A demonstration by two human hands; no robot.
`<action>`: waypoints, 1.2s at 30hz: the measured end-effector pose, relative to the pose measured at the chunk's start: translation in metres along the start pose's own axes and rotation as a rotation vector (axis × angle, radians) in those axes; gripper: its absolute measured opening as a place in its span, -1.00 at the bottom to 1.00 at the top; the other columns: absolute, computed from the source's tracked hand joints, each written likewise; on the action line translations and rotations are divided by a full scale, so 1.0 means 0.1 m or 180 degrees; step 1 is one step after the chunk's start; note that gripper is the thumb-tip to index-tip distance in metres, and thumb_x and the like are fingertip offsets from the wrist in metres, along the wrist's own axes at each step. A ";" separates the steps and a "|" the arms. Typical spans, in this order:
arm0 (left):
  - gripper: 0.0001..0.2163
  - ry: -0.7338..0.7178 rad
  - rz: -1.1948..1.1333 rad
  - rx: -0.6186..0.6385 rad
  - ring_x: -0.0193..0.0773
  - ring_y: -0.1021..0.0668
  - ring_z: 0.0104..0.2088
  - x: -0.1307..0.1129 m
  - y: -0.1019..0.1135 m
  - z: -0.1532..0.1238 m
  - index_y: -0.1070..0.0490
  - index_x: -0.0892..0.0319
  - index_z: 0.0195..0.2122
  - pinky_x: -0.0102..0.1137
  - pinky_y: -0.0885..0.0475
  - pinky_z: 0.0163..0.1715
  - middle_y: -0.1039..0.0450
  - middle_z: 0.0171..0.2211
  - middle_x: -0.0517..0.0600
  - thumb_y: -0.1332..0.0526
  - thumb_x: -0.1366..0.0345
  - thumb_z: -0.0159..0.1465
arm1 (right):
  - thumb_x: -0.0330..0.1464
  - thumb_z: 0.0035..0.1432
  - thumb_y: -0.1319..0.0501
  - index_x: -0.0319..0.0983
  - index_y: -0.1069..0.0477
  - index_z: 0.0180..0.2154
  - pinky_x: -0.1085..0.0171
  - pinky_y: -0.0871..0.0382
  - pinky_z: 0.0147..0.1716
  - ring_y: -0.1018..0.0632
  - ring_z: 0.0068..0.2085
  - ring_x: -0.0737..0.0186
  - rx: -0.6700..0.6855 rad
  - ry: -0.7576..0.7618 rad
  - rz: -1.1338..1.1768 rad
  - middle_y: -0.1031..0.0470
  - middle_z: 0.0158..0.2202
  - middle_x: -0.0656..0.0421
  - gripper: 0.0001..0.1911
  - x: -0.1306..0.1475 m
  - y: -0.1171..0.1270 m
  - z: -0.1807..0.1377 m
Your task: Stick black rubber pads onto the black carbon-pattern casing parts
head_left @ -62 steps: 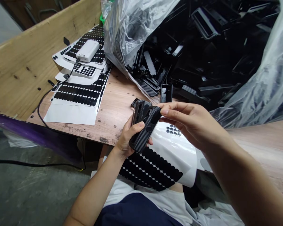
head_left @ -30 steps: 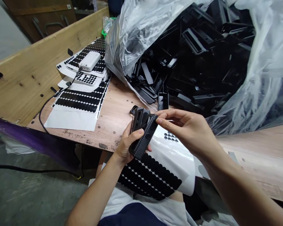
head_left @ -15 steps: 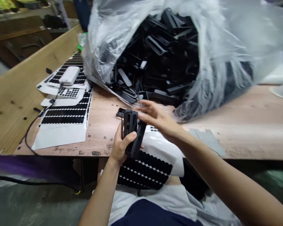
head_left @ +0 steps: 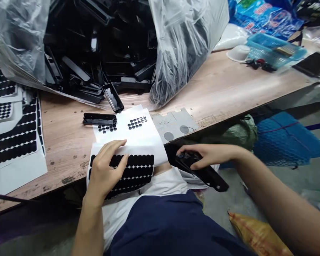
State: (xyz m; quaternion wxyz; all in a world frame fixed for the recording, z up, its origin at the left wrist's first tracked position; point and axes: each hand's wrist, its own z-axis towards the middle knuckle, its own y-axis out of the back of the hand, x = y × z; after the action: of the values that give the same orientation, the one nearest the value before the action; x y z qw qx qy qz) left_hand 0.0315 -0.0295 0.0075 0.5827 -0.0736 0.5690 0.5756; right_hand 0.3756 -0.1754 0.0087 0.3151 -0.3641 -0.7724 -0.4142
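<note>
My right hand (head_left: pixel 210 155) is to the right of my lap, past the table's front edge, with its fingers and thumb closed around a long black plastic part (head_left: pixel 212 178). Some of that part is hidden by the hand, and a patterned surface shows between the fingers. My left hand (head_left: pixel 104 169) holds nothing, its thumb and fingers apart, over a sheet of black round stickers (head_left: pixel 140 171) that hangs from the table onto my lap. Just beyond, a white sheet with a few dots (head_left: pixel 152 142) lies flat. Two black plastic trays, one lying crosswise (head_left: pixel 100 118) and one slanted (head_left: pixel 112 97), rest near it.
A big clear plastic bag (head_left: pixel 186 46) full of black parts (head_left: pixel 117 42) stands open at the back. More sticker sheets (head_left: pixel 16 142) lie left. Toward the right are a grey flat piece (head_left: pixel 176 122), a white bowl (head_left: pixel 238 53) and a blue basket (head_left: pixel 276 49).
The black parts have left my left hand, which now stays open over the sticker sheet. My right hand has moved down and right with a black part. The view has swung right.
</note>
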 end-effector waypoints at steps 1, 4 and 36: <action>-0.68 -0.0135 0.0368 -0.0068 0.02 -0.57 0.17 0.02 0.02 -0.04 -0.52 0.04 0.14 0.00 -0.37 0.32 -0.58 0.08 0.09 -0.30 0.29 0.37 | -0.26 -0.11 -0.50 -0.11 -0.66 -0.14 0.23 -0.56 -0.36 -0.69 -0.31 0.05 -0.0460 -0.0113 -0.0287 -0.69 -0.31 0.17 -0.60 -0.19 -0.07 0.02; -0.52 0.0078 0.1319 -0.0477 0.19 -0.39 0.35 0.11 0.12 -0.22 -0.38 0.08 0.28 0.21 -0.05 0.43 -0.44 0.24 0.23 -0.34 0.17 0.35 | -0.21 -0.01 -0.47 -0.14 -0.62 -0.34 0.14 -0.52 -0.40 -0.67 -0.37 -0.06 -0.0956 -0.0195 -0.0496 -0.61 -0.47 0.09 -0.80 -0.47 -0.27 0.16; -0.55 0.2174 -0.1512 -0.1459 -0.23 -0.61 -0.46 -0.17 0.51 -0.41 -0.53 0.17 -0.13 -0.43 -0.50 -0.45 -0.60 -0.44 -0.06 -0.58 0.09 0.05 | -0.14 0.15 -0.44 -0.09 -0.49 0.25 -0.06 -0.53 0.10 -0.64 0.09 -0.11 -0.0122 0.1576 -0.0386 -0.62 0.18 0.06 -0.37 1.33 -0.49 0.94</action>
State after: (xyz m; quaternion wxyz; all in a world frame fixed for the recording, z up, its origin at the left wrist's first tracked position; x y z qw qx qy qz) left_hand -0.0256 -0.0536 0.0349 0.4465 -0.5134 0.5539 0.4800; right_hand 0.2465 -0.0731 0.0505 0.4622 -0.2105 -0.6842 -0.5234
